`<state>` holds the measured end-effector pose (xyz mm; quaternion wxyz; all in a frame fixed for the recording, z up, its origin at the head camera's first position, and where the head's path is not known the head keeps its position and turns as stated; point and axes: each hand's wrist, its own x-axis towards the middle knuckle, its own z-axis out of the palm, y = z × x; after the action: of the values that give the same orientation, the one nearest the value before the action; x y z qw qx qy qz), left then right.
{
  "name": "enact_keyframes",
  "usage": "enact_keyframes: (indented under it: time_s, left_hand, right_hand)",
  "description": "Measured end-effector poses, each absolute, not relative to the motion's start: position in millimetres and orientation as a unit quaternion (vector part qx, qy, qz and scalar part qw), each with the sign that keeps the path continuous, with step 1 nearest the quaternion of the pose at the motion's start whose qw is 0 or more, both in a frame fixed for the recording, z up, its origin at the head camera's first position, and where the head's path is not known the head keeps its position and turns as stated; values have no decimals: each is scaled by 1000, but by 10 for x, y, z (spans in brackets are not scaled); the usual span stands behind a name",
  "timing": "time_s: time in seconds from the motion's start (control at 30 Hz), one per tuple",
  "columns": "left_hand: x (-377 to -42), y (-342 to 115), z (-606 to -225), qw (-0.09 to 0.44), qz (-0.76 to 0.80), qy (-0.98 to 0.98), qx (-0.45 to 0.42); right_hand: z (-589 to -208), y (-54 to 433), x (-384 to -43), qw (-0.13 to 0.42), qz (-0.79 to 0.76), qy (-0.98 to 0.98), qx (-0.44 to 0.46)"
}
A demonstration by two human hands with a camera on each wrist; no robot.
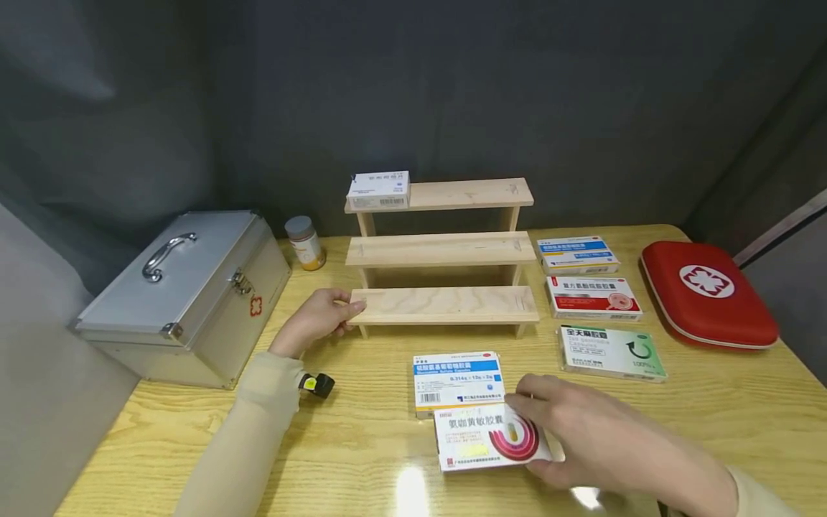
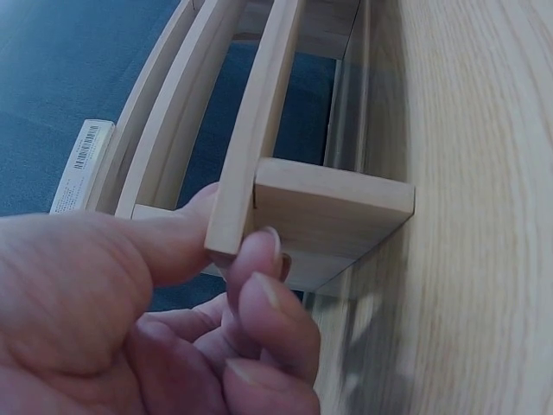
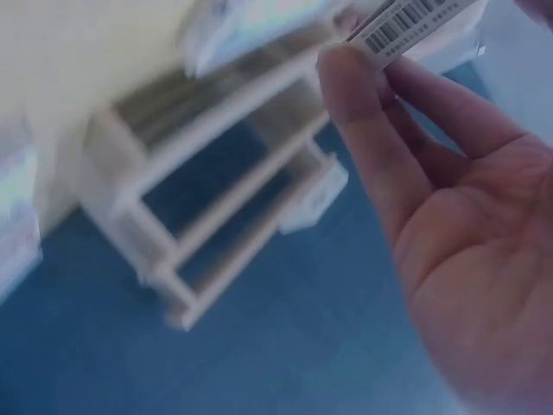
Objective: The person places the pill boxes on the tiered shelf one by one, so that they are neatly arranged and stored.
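Observation:
A three-step wooden shelf (image 1: 446,305) stands mid-table. My left hand (image 1: 323,314) pinches the left end of its lowest board; in the left wrist view the thumb lies over that board (image 2: 259,130) and the fingers curl beneath. One white medicine box (image 1: 379,190) sits at the left of the top step. With its fingers at the right end, my right hand (image 1: 571,427) grips a white medicine box with a pink arc design (image 1: 481,438). This box overlaps the front of a blue-and-white medicine box (image 1: 459,380) in the head view. The right wrist view is blurred.
On the left are a silver metal case (image 1: 187,287) and a grey-capped bottle (image 1: 305,244). Right of the shelf lie a blue-and-white box (image 1: 577,255), a red-and-white box (image 1: 594,297) and a green-and-white box (image 1: 610,352). A red first-aid pouch (image 1: 711,294) sits at far right.

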<state>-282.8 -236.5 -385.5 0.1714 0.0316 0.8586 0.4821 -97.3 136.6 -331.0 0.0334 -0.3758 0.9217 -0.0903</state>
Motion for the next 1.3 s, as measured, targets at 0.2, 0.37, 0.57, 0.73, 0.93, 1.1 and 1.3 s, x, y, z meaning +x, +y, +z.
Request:
enact_keyframes:
  time_s: [0.2,0.37,0.57,0.73,0.93,1.1,1.3]
  left_hand:
    - [-2847,-2378,-3850,171,481,860,27]
    - [-2859,-2383,-3851,167,478,862,29]
    - [-2862,-2392,-3861,169,476,863,24]
    - [-2838,-2384,-3868,170,480,860,23]
    - [-2822,-2363,-3879,171,487,856,28]
    - [-2810,-2357,-3877,169,492,853,28]
    - [-2811,-2344,-3865,165,500,850,30]
  right_hand:
    - [-2962,1528,-1366,-81,-95,902,-414]
    - [-2600,1595,-1767,-53,-84,921,-378]
    - [-2202,1603,-2314,2,-69,940,-335]
    - [-1998,1597,-2785,5,-50,947,-318]
    - [-1874,1595,-3259,9,-47,949,-311]
    - [-1840,1539,-3521,38,-39,958,-283]
    - [-1866,1514,-3743,75,-37,962,-260]
